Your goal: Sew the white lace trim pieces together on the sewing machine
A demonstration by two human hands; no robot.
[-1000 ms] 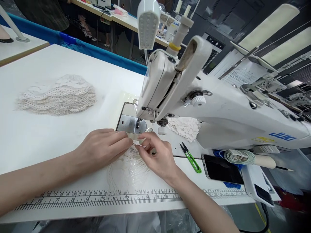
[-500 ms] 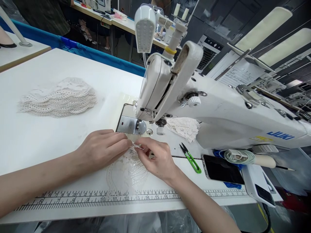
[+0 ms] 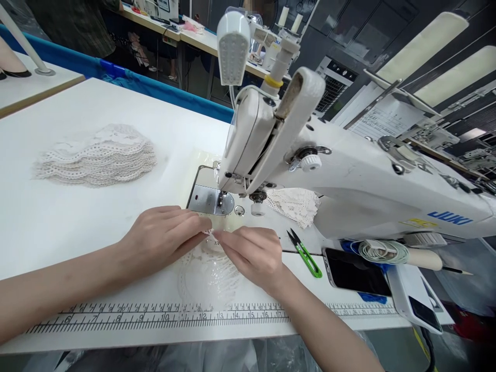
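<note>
A white lace piece [image 3: 207,274] lies flat on the table just in front of the sewing machine's needle plate [image 3: 209,199]. My left hand [image 3: 163,240] rests on its left side, fingers together and pinching its upper edge. My right hand [image 3: 253,256] pinches the same edge from the right, so the fingertips of both hands meet. The white JUKI sewing machine [image 3: 349,175] stands over the plate, its presser foot [image 3: 221,199] a short way beyond my fingers.
A stack of white lace pieces [image 3: 96,155] sits at the left of the table. More lace [image 3: 294,204] lies under the machine arm. Green thread snips [image 3: 306,253] and a black phone [image 3: 356,271] lie to the right. A printed ruler [image 3: 155,318] runs along the front edge.
My right hand has turned palm down and closed its fingers onto the lace edge, meeting my left fingertips. The left hand has stayed in place.
</note>
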